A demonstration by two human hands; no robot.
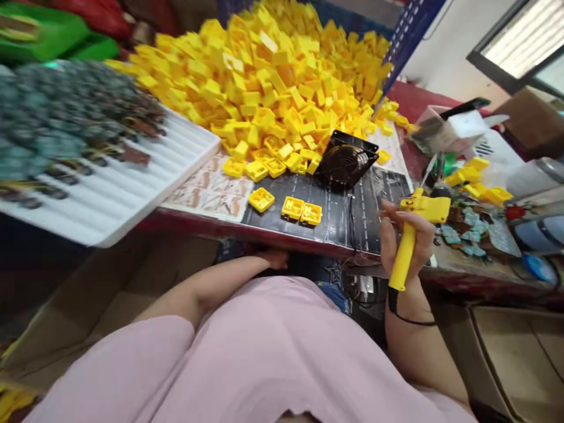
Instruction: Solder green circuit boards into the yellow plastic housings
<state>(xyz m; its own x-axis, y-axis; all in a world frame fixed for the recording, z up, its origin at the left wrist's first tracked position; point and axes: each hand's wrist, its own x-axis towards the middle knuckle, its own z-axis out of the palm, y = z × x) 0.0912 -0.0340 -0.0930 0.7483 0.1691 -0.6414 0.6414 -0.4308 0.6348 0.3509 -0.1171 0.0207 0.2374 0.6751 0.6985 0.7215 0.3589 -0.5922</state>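
My right hand (408, 241), at the right end of the work surface, is closed around a yellow soldering-gun-like tool (403, 258) with a black cord at its lower end. My left hand (277, 259) is low by the table's front edge, near my lap; its fingers are mostly hidden. Two yellow housings (302, 211) sit side by side on the black mat (330, 226), with small parts inside. Another yellow housing (261, 200) lies just left of them. Behind them, a black fan (348, 157) stands tilted against a large pile of yellow housings (273, 88).
A white ribbed tray (163, 170) at left bears many teal parts with wires (39, 117). At right are loose teal pieces (473, 232), more yellow pieces (478, 179) and a blue tape roll (540, 267). Cardboard boxes (515, 352) stand below on both sides.
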